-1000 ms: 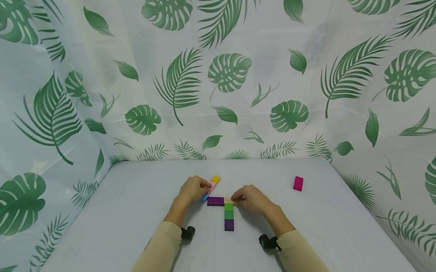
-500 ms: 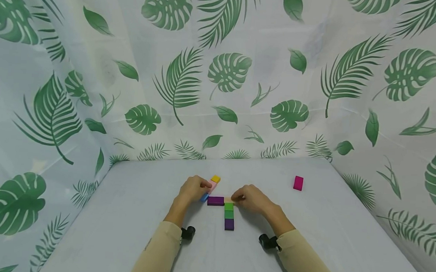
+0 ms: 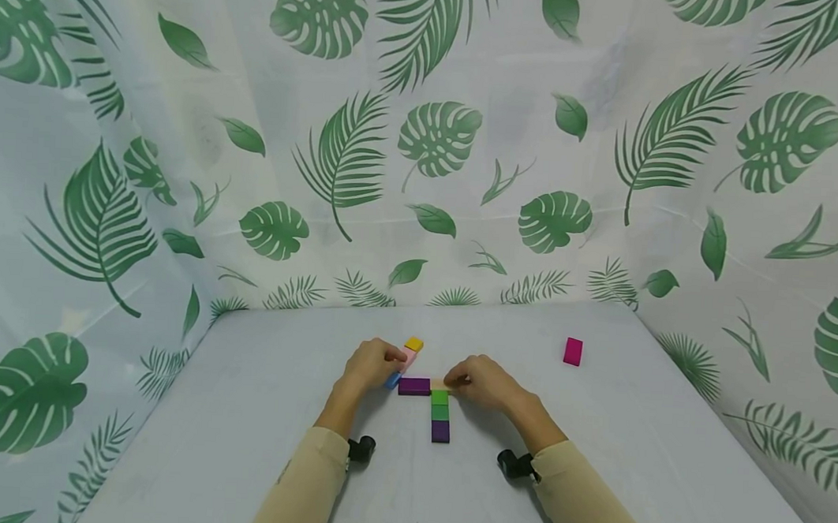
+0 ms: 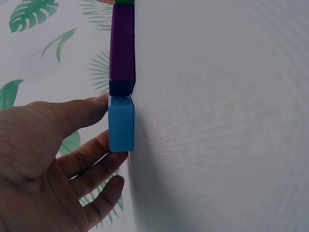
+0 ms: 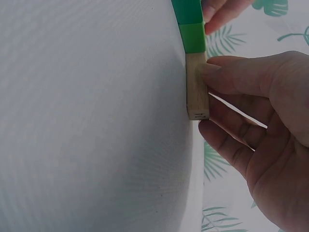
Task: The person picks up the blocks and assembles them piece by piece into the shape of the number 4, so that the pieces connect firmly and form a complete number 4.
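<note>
In the head view my left hand (image 3: 373,363) pinches a pink block (image 3: 407,359) in a slanted row, with a yellow block (image 3: 415,344) at the far end and a blue block (image 4: 121,124) at the near end. The left wrist view shows the blue block end-on, hiding the pink one. My right hand (image 3: 485,382) holds a plain wooden block (image 5: 197,86) between thumb and fingers. Its left end meets a purple block (image 3: 415,387), which reaches toward the blue one. Below the wooden block run a light green block (image 3: 439,398), a darker green block (image 3: 440,413) and a dark purple block (image 3: 441,432).
A magenta block (image 3: 574,352) lies apart at the back right of the pale tabletop (image 3: 240,426). A leaf-printed curtain (image 3: 464,216) closes off the back and both sides. Black wrist cameras stick out inward from both forearms.
</note>
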Available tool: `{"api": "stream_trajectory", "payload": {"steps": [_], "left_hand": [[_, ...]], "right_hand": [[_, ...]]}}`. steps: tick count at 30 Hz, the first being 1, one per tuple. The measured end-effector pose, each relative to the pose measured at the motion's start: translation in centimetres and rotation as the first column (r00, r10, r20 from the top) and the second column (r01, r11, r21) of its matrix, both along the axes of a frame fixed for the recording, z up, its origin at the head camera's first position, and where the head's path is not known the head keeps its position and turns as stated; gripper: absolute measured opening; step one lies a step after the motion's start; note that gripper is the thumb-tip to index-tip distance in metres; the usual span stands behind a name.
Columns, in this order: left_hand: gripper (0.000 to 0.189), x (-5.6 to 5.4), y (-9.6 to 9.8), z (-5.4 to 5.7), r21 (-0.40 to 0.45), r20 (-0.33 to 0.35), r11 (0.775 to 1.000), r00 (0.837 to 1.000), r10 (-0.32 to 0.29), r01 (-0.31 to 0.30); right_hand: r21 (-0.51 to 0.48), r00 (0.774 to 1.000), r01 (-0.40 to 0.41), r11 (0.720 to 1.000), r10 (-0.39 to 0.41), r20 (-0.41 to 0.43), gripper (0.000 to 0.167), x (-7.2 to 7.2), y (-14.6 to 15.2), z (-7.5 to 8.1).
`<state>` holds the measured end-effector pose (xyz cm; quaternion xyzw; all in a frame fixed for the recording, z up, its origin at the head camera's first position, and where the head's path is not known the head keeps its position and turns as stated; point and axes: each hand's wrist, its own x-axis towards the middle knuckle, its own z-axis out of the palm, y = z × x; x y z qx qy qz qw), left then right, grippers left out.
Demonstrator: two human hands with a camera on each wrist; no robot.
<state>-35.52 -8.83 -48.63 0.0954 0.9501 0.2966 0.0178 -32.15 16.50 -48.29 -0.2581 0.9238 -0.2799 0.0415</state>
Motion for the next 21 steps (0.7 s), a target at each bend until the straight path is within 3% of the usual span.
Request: {"api": "stream_trajectory", "payload": {"steps": [21], "left_hand": [[0.019,0.2,0.0,0.16,0.003,-0.003,1.0,1.0,-0.007,0.007]], "right_hand": [[-0.011,1.0,0.001,1.0,-0.001,0.001,0.019,-0.19,0.07,-0.23]]}}
